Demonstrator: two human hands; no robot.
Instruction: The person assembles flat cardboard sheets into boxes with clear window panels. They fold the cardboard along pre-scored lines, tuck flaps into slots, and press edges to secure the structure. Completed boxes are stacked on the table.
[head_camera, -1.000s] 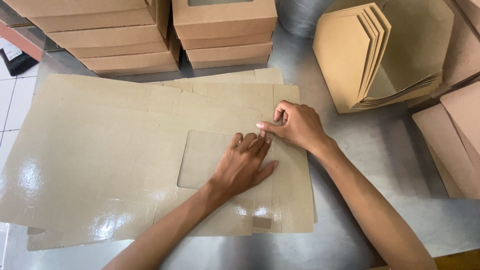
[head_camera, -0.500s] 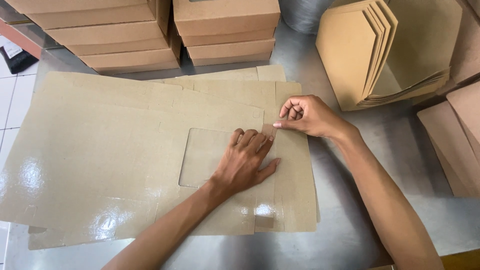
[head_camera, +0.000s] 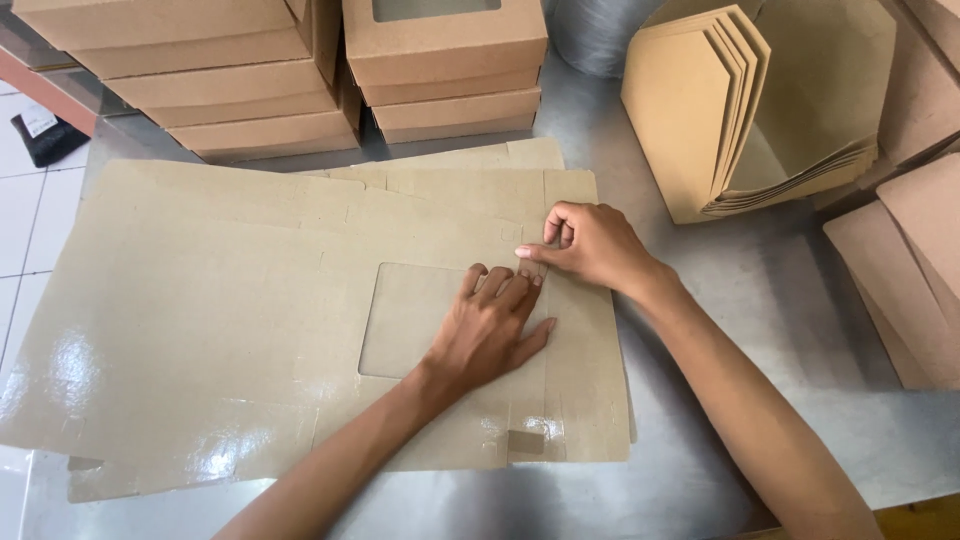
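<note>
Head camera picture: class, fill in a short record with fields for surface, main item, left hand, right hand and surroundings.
Surface: metal table
Main item: flat cardboard sheet with a window cut-out, lying unfolded
Left hand: left hand pressed flat on the sheet beside the window
Right hand: right hand pinching the sheet's edge near a crease, fingertips close to the left hand
Surroundings: stacked boxes behind; folded cardboard pieces standing upper right
</note>
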